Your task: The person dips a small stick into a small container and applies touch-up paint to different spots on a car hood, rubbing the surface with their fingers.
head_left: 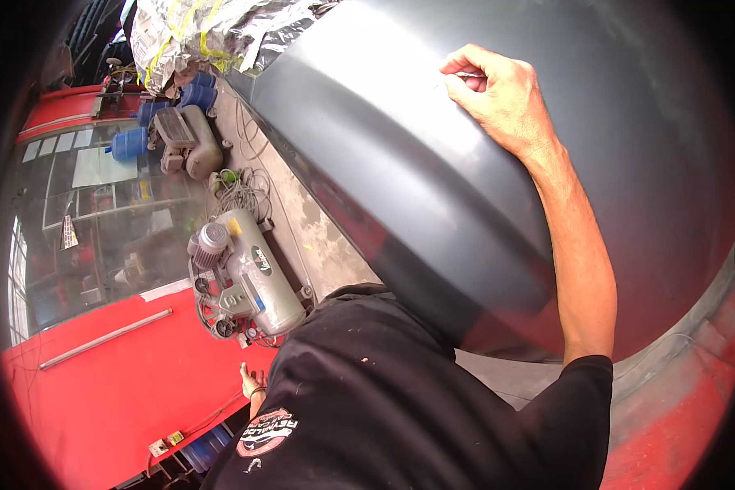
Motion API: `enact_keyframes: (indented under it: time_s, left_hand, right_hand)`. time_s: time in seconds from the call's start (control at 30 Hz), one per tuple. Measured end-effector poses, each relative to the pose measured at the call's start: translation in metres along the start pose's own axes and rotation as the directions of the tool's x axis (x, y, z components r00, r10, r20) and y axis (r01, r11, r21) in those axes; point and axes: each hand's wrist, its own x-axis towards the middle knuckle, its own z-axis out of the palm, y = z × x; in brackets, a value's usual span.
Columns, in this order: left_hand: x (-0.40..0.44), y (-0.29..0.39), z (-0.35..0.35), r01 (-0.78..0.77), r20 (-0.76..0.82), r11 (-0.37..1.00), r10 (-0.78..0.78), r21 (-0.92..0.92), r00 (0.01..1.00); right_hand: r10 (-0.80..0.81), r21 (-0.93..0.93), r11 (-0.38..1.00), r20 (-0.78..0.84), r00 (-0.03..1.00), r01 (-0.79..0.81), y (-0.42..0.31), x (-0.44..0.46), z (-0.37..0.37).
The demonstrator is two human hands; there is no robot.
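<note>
A smooth dark grey car body panel (384, 175) fills the middle and right of the head view, with a bright reflection across it. Over that reflection is my right hand (498, 94), its thumb and fingertips drawn together in a pinch. Whatever lies between those fingertips, if anything, is too small to make out, and I cannot tell whether they touch the panel. My left hand (254, 380) shows only in part beyond my black shirt, low at my side, with its fingers stretched out and nothing visible in it.
Crumpled newspaper and plastic masking (192, 37) with yellow tape covers the panel's far end. Along the floor stand a grey air compressor (257, 269), coiled hoses (243, 192), a second tank unit (196, 143) and blue water jugs (128, 145). A red wall with a window (98, 212) borders the left.
</note>
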Motion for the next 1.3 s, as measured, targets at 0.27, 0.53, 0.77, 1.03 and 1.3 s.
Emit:
enact_keyframes:
  time_s: [0.27, 0.53, 0.77, 1.03, 1.3]
  left_hand:
    - [-0.004, 0.0, 0.007, 0.004, -0.013, 1.0, -0.004, -0.031, 1.0]
    - [-0.007, -0.003, 0.011, -0.013, -0.018, 1.0, 0.013, -0.005, 1.0]
    - [-0.026, 0.002, 0.018, -0.007, -0.037, 1.0, 0.007, -0.013, 0.999]
    - [-0.033, -0.006, 0.014, -0.018, -0.054, 0.999, 0.016, -0.036, 0.998]
    - [-0.034, -0.005, 0.01, -0.052, -0.06, 0.997, 0.048, -0.055, 0.997]
  right_hand:
    - [-0.019, -0.018, 1.0, -0.015, 1.0, 0.018, 0.0, 0.0, 0.0]
    - [-0.023, -0.044, 0.999, -0.008, 1.0, 0.023, -0.003, 0.0, 0.001]
    - [-0.02, -0.066, 0.998, 0.0, 1.0, 0.02, -0.003, 0.0, 0.0]
    - [0.055, 0.06, 0.997, -0.025, 0.998, -0.053, -0.003, 0.001, -0.002]
    - [0.146, 0.063, 0.988, -0.068, 0.987, -0.142, -0.004, -0.01, -0.013]
